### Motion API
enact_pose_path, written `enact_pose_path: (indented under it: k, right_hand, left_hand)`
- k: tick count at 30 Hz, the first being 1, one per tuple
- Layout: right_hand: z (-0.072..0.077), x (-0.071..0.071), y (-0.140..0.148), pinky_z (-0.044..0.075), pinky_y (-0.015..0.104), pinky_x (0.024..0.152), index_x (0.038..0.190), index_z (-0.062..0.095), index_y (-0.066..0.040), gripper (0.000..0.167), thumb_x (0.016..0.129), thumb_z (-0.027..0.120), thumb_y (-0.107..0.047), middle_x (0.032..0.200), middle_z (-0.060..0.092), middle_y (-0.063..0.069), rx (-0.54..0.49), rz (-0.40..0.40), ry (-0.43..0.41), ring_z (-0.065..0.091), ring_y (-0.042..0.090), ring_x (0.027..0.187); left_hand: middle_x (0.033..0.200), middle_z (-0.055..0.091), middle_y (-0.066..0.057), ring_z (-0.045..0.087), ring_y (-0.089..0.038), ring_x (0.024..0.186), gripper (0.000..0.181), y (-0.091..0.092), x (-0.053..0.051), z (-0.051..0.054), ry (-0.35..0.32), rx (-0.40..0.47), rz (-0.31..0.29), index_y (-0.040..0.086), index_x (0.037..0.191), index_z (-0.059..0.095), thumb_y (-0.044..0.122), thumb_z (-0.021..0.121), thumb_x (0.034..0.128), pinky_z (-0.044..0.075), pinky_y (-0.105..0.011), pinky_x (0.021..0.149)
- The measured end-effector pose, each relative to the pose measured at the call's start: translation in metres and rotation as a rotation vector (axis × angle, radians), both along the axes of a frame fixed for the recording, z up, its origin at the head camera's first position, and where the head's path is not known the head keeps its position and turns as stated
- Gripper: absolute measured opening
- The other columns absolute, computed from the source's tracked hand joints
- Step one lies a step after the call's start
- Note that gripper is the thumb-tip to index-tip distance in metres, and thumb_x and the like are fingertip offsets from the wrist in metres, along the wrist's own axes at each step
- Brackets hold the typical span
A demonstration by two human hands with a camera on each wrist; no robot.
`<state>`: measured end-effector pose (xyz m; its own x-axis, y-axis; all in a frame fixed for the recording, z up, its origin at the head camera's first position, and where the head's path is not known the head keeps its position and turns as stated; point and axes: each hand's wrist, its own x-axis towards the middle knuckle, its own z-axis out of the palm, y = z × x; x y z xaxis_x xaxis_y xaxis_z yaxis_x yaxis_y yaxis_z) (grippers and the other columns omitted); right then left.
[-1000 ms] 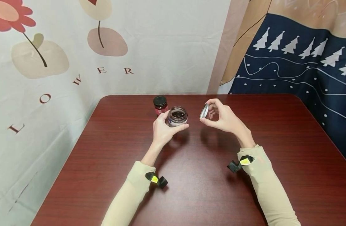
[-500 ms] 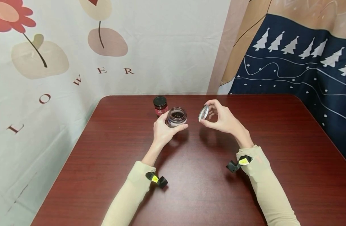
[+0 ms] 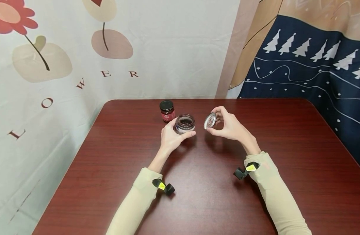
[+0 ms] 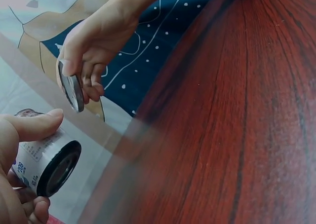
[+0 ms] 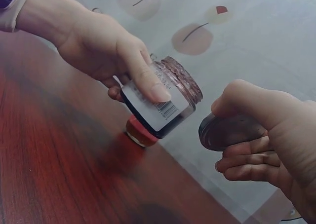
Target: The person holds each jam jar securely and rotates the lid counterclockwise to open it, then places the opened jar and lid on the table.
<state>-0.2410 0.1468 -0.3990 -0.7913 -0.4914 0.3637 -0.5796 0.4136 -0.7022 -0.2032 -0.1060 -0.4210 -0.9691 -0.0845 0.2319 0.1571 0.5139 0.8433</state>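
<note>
While left hand (image 3: 171, 138) grips open jar (image 3: 185, 124), right hand (image 3: 231, 128), pinching lid (image 3: 210, 121), has edged nearer.

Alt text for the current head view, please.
A person's left hand holds an open jar above a reddish-brown table; the right hand holds a tilted lid beside it, not touching. A second, black-topped jar stands on the table beyond the left hand.

Indoor space, exact kind unclear: wood-grain table (image 3: 203, 202), printed hangings (image 3: 174, 65).
</note>
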Motion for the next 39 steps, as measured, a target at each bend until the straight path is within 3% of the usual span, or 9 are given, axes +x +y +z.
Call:
enact_pose_path:
  k: [7,24,39]
  right_hand:
    - [-0.006,-0.001,0.000,0.056,0.046,0.083,0.127,0.044,0.000,0.063,0.079,0.083,-0.012,0.100,0.067,0.012,0.009,0.001,-0.044,0.067,0.025,0.090]
    - [-0.029,-0.010,0.003,0.055,0.038,0.080,0.123,0.044,-0.003,0.062,0.078,0.086,-0.014,0.098,0.069,0.010,0.065,-0.029,-0.097,0.068,0.019,0.086]
    - [-0.041,-0.013,0.002,0.055,0.033,0.080,0.121,0.046,-0.003,0.057,0.080,0.084,-0.014,0.098,0.069,0.011,0.037,-0.043,-0.215,0.069,0.019,0.084]
  left_hand:
    - [0.105,0.073,0.001,0.064,-0.021,0.103,0.061,-0.001,-0.002,-0.003,-0.015,0.004,0.003,0.017,0.116,0.072,0.040,0.095,0.0641,0.048,-0.039,0.089]
    - [0.106,0.073,0.001,0.064,-0.022,0.106,0.065,-0.004,-0.003,-0.007,-0.064,-0.003,0.016,0.018,0.119,0.071,0.040,0.096,0.0631,0.048,-0.042,0.092]
    - [0.109,0.073,-0.001,0.063,-0.025,0.109,0.068,-0.004,-0.003,-0.011,-0.107,0.005,0.031,0.016,0.121,0.071,0.039,0.096,0.0628,0.047,-0.043,0.094]
